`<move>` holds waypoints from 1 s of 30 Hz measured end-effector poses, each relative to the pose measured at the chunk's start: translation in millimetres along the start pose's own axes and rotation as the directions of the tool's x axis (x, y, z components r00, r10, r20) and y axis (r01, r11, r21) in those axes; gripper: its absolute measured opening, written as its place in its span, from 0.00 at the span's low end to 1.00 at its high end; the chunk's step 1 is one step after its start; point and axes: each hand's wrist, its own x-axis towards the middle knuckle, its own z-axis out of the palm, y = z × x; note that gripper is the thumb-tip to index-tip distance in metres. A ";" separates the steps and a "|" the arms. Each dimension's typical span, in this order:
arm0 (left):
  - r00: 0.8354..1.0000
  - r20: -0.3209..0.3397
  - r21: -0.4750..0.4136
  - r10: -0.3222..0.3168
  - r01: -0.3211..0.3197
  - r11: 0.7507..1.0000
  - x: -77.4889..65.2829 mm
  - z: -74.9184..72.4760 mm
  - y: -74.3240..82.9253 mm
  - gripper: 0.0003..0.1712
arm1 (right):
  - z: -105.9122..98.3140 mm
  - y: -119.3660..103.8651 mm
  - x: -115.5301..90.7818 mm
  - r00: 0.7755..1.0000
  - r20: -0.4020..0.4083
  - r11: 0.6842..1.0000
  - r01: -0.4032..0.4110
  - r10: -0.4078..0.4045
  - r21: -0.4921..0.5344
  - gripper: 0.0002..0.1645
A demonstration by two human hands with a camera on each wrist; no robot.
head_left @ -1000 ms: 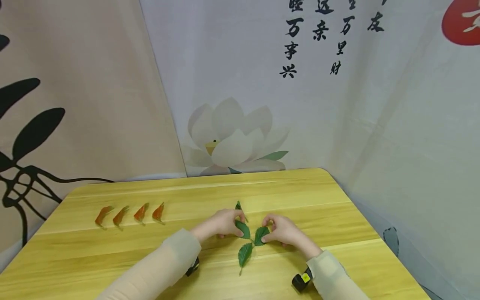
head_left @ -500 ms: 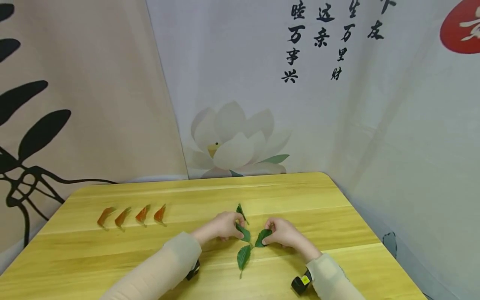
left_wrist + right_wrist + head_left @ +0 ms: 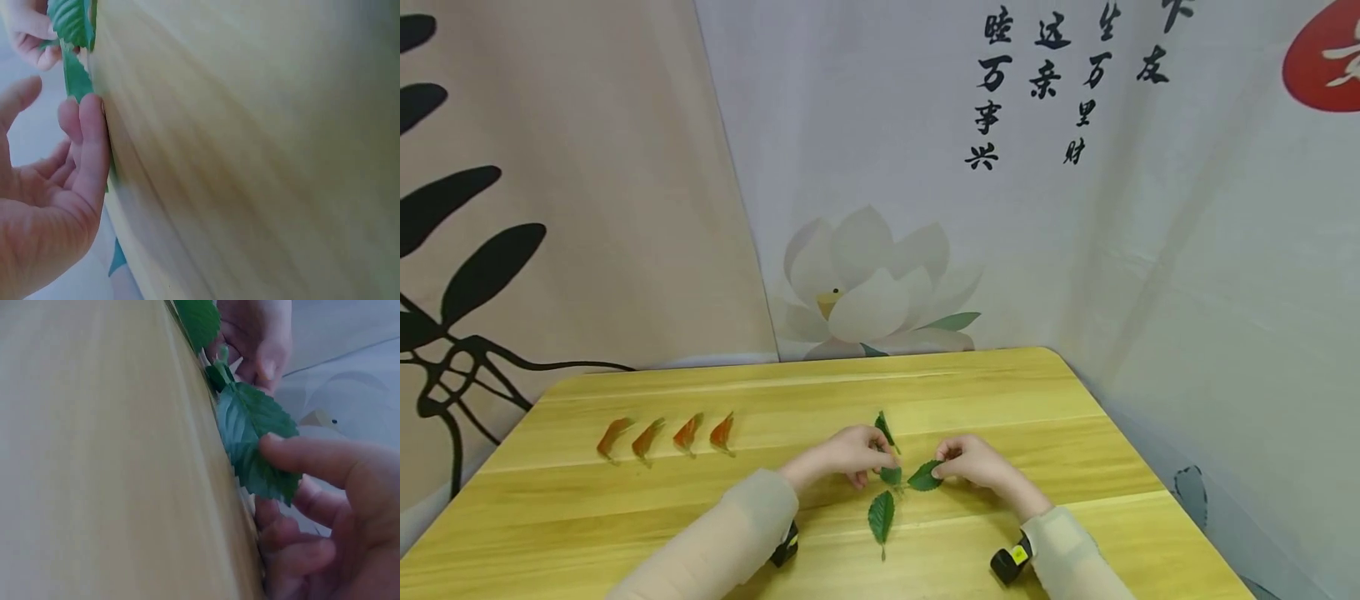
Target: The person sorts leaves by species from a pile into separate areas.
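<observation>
On the table, green toothed leaves lie in a cross. My right hand (image 3: 977,465) pinches the right-hand leaf (image 3: 923,477) by its outer end; the right wrist view shows the thumb on top of that leaf. The left leaf (image 3: 891,476) is partly covered by my left hand (image 3: 853,452), whose fingertips touch it in the left wrist view while the thumb stands apart. Nearest me lies the front leaf (image 3: 881,515), its stem toward me. Behind the left hand a narrower back leaf (image 3: 883,427) points away.
Several curled orange-red leaf-like pieces (image 3: 687,434) lie in a row at the back left of the wooden table (image 3: 625,517). Behind it hangs a printed cloth (image 3: 880,125) with a lotus and writing. A black device (image 3: 1009,565) sits at my right wrist.
The right-hand leaf has swung from upright to nearly sideways, with my right hand shifting slightly right. My left thumb and finger have come off the left leaf's edge. The front leaf has turned slightly.
</observation>
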 end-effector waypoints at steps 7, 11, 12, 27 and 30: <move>0.998 -0.063 0.036 -0.029 0.031 0.999 -0.6 7.9 5.6 0.23 | -8.3 5.7 -1.0 0.999 0.028 0.993 -0.045 0.042 0.106 0.09; 0.998 -0.059 0.039 -0.018 0.021 0.999 -0.6 9.0 5.2 0.23 | -10.0 6.5 0.2 0.998 0.032 0.990 -0.064 0.060 0.122 0.07; 0.999 -0.051 0.035 -0.016 0.017 0.999 -0.7 8.7 5.1 0.23 | -10.2 6.6 0.7 0.998 0.028 0.990 -0.065 0.062 0.122 0.07; 0.999 0.011 -0.129 0.038 -0.036 0.991 -0.5 -8.4 -7.7 0.22 | -9.7 8.9 13.3 0.987 -0.095 0.942 -0.096 0.133 0.320 0.13; 0.999 0.008 -0.140 0.033 -0.031 0.990 -1.2 -8.4 -9.9 0.24 | -9.4 8.3 15.4 0.990 -0.063 0.939 -0.095 0.123 0.331 0.13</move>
